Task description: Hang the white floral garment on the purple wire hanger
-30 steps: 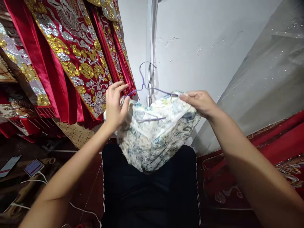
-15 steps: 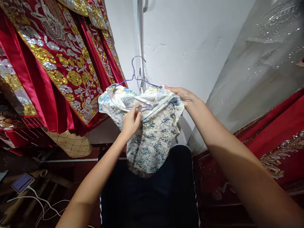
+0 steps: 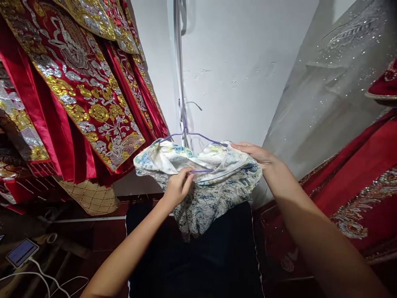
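A short-sleeved blouse (image 3: 214, 203) with a swirling blue, grey and cream print hangs on a purple wire hanger (image 3: 201, 135) in front of me. The hanger's hook points up, and its lower bar shows inside the wide neckline. My left hand (image 3: 180, 186) is closed at the front of the neckline, thumb and fingers pinching the hanger's bar and perhaps some cloth. At the right shoulder, my right hand (image 3: 256, 154) grips the blouse by its sleeve edge; its fingertips are partly hidden behind the fabric.
Red robes (image 3: 102, 111) with gold and silver embroidery hang at the left. To the right are a sheer sparkling cover (image 3: 313, 99) and red beaded cloth (image 3: 356, 182). A phone (image 3: 22, 252) with white cables lies low at the left. A white wall (image 3: 235, 54) stands ahead.
Both hands have moved down and slightly right in view with the blouse and hanger. The blouse has tipped, so its neckline faces up more and its body looks shorter.
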`<state>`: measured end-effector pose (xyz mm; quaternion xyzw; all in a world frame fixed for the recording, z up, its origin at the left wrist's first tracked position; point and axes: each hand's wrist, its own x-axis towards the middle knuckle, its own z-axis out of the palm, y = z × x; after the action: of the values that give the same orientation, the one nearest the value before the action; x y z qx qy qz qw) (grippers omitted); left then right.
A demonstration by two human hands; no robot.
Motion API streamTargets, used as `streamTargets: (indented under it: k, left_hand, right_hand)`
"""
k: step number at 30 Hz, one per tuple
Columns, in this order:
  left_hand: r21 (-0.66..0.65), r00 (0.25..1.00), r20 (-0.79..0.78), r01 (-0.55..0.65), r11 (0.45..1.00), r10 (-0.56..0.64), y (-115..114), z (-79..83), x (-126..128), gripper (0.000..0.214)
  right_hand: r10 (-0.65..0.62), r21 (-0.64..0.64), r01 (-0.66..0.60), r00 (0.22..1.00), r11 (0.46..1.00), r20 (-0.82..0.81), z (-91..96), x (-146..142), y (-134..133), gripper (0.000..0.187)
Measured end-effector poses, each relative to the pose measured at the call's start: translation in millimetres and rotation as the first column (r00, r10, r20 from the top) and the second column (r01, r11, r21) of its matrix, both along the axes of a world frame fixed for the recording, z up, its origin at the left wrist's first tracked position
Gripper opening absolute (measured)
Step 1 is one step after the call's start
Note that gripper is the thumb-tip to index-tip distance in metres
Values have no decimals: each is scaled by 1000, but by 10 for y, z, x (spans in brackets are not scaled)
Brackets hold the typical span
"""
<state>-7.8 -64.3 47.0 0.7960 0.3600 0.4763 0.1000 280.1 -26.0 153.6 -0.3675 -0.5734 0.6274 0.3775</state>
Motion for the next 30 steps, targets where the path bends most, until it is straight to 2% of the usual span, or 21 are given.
streamTargets:
  k: [2,4,8,10,12,16,19,22,25,27,30]
  left_hand:
    - [10,998,65,-25,1000,24,-46,-7,-55,21]
    - [13,984,149,-100,995,97,-22,79,-121,20]
    - [69,950,258,-198,978,175,215,460,-207,20]
    - [123,953,260,-194,973,157,331,643,-197,20]
    - [168,965,238,-154,974,112,391,748,-153,20]
    - [186,984,176,-36,982,3,382,711,-42,19]
    - [188,970,241,-72,980,26,384,592,-18,19]
    - [211,919,382,-189,959,98,423,479,-72,19]
    - [192,874,465,-256,947,142,473,436,-159,20]
    - [182,871,472,-246,952,135,514,488,-199,20]
    - [177,910,407,-169,969,85,574,668,-184,20]
  right_hand:
    - [-14,27,13,999,1000,31,158,-81,4,28]
    - [-21,20,20,999,1000,46,349,-253,119,27]
    - [-50,-40,50,999,998,-4,662,-622,570,23]
    - [-78,-67,74,995,995,-58,704,-658,741,20]
    - [-106,-64,100,990,993,-96,654,-571,797,19]
    - [-189,-30,186,977,982,-103,449,-302,702,20]
    - [-233,15,235,969,972,-84,422,-312,661,19]
    - [-221,105,224,974,969,-39,545,-543,673,20]
    - [-206,261,217,976,940,-71,725,-794,693,19]
    - [-230,317,247,969,916,-90,818,-866,699,19]
    - [-314,304,328,945,894,-97,843,-775,684,20]
